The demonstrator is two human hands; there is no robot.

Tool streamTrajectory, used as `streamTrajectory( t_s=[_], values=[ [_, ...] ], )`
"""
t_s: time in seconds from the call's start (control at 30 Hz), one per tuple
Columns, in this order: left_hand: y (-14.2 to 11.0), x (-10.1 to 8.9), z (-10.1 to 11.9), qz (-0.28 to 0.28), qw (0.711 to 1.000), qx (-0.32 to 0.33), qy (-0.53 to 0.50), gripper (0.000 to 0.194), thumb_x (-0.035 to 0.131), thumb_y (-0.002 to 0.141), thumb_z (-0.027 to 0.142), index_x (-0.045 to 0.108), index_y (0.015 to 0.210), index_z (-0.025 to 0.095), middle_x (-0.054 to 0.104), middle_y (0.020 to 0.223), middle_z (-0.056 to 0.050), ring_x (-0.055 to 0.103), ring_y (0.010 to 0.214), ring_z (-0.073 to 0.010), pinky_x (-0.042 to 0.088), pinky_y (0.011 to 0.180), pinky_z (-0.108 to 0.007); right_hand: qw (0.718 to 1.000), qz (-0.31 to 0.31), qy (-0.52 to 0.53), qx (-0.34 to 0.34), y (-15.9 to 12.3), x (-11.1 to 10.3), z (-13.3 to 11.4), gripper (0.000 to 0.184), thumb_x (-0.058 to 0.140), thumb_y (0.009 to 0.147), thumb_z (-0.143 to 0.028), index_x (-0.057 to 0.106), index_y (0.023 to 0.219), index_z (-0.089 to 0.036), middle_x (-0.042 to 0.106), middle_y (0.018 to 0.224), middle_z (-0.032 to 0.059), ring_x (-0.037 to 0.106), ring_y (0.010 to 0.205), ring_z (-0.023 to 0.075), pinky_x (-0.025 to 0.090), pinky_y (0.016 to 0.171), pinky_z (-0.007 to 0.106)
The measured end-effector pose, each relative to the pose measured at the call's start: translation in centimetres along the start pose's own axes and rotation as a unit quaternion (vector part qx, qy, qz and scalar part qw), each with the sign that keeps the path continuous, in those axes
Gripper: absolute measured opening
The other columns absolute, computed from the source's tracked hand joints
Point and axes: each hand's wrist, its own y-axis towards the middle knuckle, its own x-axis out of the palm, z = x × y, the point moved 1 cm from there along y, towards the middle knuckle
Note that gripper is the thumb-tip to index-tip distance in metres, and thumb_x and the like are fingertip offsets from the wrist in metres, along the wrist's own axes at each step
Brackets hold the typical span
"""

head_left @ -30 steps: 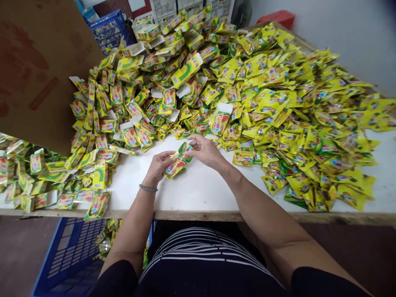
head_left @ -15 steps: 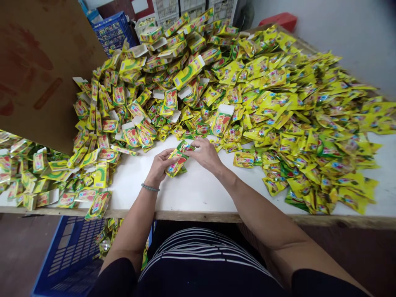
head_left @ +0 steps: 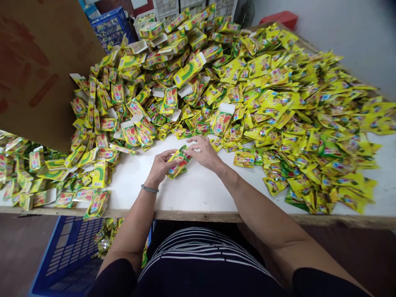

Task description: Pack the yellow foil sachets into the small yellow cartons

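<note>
My left hand (head_left: 161,167), with a beaded bracelet on its wrist, is closed around a small yellow-and-green printed box (head_left: 177,166). The box lies tilted just over the white tabletop, its upper end pointing right. At that end is my right hand (head_left: 202,152), its fingers loosely apart and its thumb side touching or very near the box. A green edge shows there; I cannot tell whether it is a flap or a packet. Beyond the hands stands an open-topped box (head_left: 222,121) with a white flap, against the heap of yellow packets (head_left: 278,103).
Heaped small boxes (head_left: 130,99) cover the table's left and back. A large brown carton (head_left: 46,74) stands at the left. Below the wooden table edge (head_left: 198,216) sits a blue crate (head_left: 62,255) with packets. More crates (head_left: 111,27) stand behind.
My right hand's fingers have loosened and spread at the box's upper end. Less of the green packet shows there than before. The left hand still holds the box in nearly the same place.
</note>
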Motion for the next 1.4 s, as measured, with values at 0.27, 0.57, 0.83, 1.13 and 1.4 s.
streamTrajectory(
  t_s=[0.27, 0.57, 0.83, 1.13, 1.4],
  values=[
    [0.0, 0.6, 0.0, 0.026, 1.0, 0.013, -0.013, 0.056, 0.095, 0.048, 0.025, 0.073, 0.098, 0.013, 0.078, 0.081, -0.005, 0.073, 0.067, -0.0195, 0.059, 0.067, -0.03, 0.993, -0.098, 0.043, 0.049, -0.5, 0.7, -1.4, 0.03, 0.059, 0.094, -0.039, 0.078, 0.078, -0.023, 0.067, 0.121, 0.007, 0.045, 0.129, 0.0295, 0.033, 0.115, 0.048],
    [0.1, 0.6, 0.4, 0.094, 0.986, 0.139, -0.006, 0.067, 0.089, 0.065, 0.034, 0.054, 0.121, 0.025, 0.071, 0.077, 0.003, 0.068, 0.063, -0.0139, 0.053, 0.061, -0.024, 0.985, 0.02, 0.171, 0.023, -0.5, 0.7, -1.4, 0.04, 0.065, 0.085, -0.056, 0.075, 0.103, -0.022, 0.064, 0.121, 0.0106, 0.06, 0.109, 0.024, 0.053, 0.088, 0.038],
    [-0.1, 0.2, 0.1, 0.015, 0.981, 0.173, 0.085, 0.041, 0.08, 0.077, 0.038, 0.064, 0.112, 0.023, 0.069, 0.094, 0.0, 0.066, 0.078, -0.0124, 0.052, 0.069, -0.023, 0.984, -0.055, 0.162, 0.051, -1.2, 2.4, -1.6, 0.033, 0.063, 0.087, -0.049, 0.072, 0.077, -0.018, 0.064, 0.071, 0.0013, 0.058, 0.071, 0.0172, 0.048, 0.067, 0.029],
    [-0.3, 0.4, 0.6, 0.059, 0.986, 0.148, 0.04, 0.042, 0.084, 0.07, 0.038, 0.063, 0.102, 0.021, 0.065, 0.068, 0.004, 0.057, 0.057, -0.0091, 0.044, 0.056, -0.021, 0.993, -0.045, 0.106, 0.042, -0.9, 1.7, -1.7, 0.041, 0.067, 0.085, -0.034, 0.07, 0.124, -0.023, 0.075, 0.107, 0.0056, 0.067, 0.087, 0.0182, 0.054, 0.08, 0.031],
    [-0.2, 0.2, 0.6, 0.109, 0.981, 0.157, 0.014, 0.047, 0.09, 0.062, 0.036, 0.06, 0.094, 0.02, 0.068, 0.066, 0.004, 0.06, 0.054, -0.0096, 0.045, 0.054, -0.021, 0.976, -0.052, 0.21, 0.017, -1.3, 1.2, -2.8, 0.029, 0.059, 0.093, -0.041, 0.08, 0.106, -0.026, 0.077, 0.113, 0.0031, 0.068, 0.111, 0.0247, 0.052, 0.101, 0.041]
  ],
)
